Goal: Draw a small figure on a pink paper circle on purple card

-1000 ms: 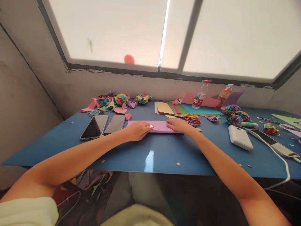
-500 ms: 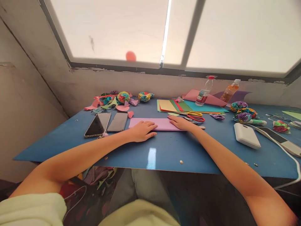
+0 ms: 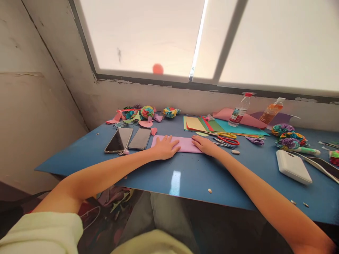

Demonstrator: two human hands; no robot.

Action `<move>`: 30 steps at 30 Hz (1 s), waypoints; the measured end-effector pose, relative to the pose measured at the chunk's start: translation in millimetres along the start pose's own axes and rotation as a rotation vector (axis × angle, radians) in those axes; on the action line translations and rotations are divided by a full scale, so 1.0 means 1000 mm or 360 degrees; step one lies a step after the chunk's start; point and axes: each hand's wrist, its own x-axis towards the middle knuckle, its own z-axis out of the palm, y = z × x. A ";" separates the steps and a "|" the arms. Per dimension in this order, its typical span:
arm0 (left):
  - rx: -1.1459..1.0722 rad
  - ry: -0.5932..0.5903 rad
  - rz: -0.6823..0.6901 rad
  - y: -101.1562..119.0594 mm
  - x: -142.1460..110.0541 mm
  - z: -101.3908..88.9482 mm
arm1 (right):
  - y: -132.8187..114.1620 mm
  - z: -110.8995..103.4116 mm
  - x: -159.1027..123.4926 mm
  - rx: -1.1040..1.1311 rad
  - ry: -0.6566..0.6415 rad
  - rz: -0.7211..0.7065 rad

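Note:
A folded strip of purple paper (image 3: 186, 144) lies flat on the blue table in front of me. My left hand (image 3: 165, 147) rests on its left part with fingers spread. On its right end lies my right hand (image 3: 205, 145), fingers stretched out and flat. Close to my left hand are two dark-screened phones, the nearer one (image 3: 140, 138) beside the paper and the other (image 3: 119, 140) further left. Just past my right hand lie scissors with yellow handles (image 3: 227, 135) and scissors with red handles (image 3: 231, 141).
Stacked coloured paper (image 3: 194, 124) lies at the back, near a red-capped bottle (image 3: 239, 112) and a tilted bottle of orange drink (image 3: 272, 111). Paper flower balls (image 3: 147, 112) and scraps sit at the back left. A white power bank (image 3: 293, 167) lies at the right.
My view has swung slightly left, so the table's contents appear further right. The fingers of my left hand are more spread on the purple paper. Both hands stay on it.

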 end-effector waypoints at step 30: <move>-0.0033 -0.0009 -0.0053 0.002 -0.005 0.002 | -0.006 0.012 -0.004 -0.0097 -0.0162 0.0021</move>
